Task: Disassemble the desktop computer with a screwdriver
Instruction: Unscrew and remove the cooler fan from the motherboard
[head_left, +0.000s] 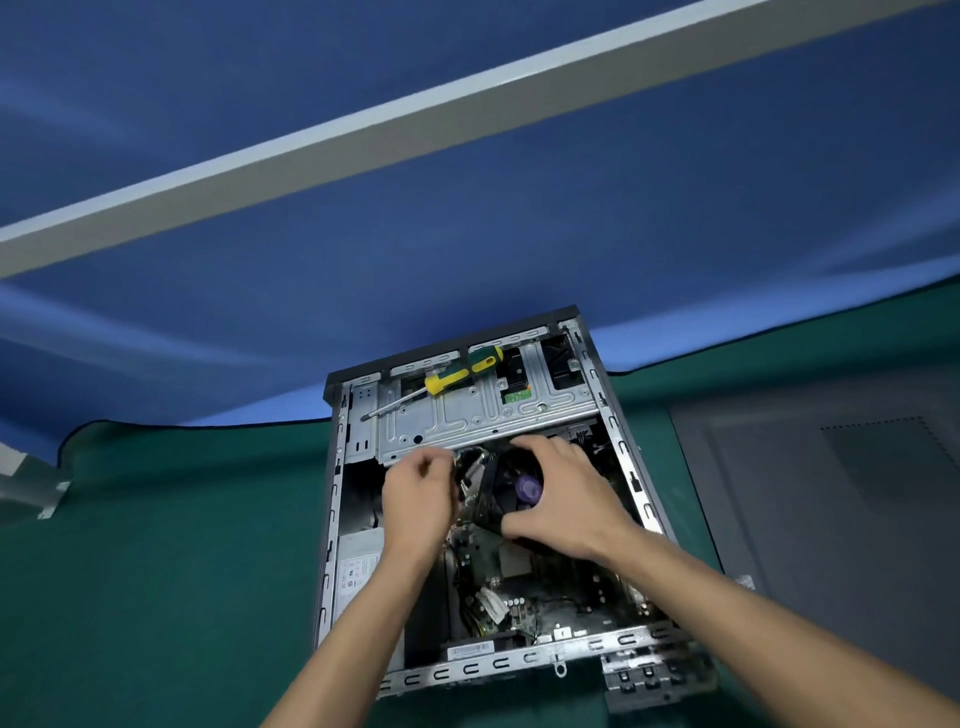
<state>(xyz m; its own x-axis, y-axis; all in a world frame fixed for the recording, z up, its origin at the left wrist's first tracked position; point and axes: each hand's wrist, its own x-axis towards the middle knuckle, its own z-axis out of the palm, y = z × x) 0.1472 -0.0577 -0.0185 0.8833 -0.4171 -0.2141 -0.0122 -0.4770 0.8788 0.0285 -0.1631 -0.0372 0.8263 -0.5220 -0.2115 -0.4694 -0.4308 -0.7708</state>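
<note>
Steel chassis of the desktop computer (631, 475) lies on its side on the green mat (156, 571), side panel off and interior exposed. Both hands work at the CPU cooler fan (511, 480), just below the drive cage (467, 415).

Right hand (563, 499): fingers curled over the top and thumb under the near edge of the cooler, gripping its black housing. The purple hub sticker (529, 488) shows between fingers and thumb.

Left hand (418, 496): fingers curled at the cooler's left edge, apparently pinching a bracket or spring screw; what exactly it holds cannot be told.

Yellow-and-green screwdriver (447, 382) lies unheld on top of the drive cage, tip toward the chassis's left wall.

Risks noted, as judgement:
- If the cooler is lifted while a mounting screw or the fan lead is attached, the motherboard (511, 577) below it may flex, or the connector may tear. Whether the lead is unplugged cannot be seen.
- A tilted lift could drag the cooler base across the socket area.
- The screwdriver rests loose on a sloped, ridged surface; a jolt to the chassis could roll it into the open interior onto the board.
- Sheet-metal edges of the drive cage sit close above both hands; a sudden release could drive knuckles into them.
</note>
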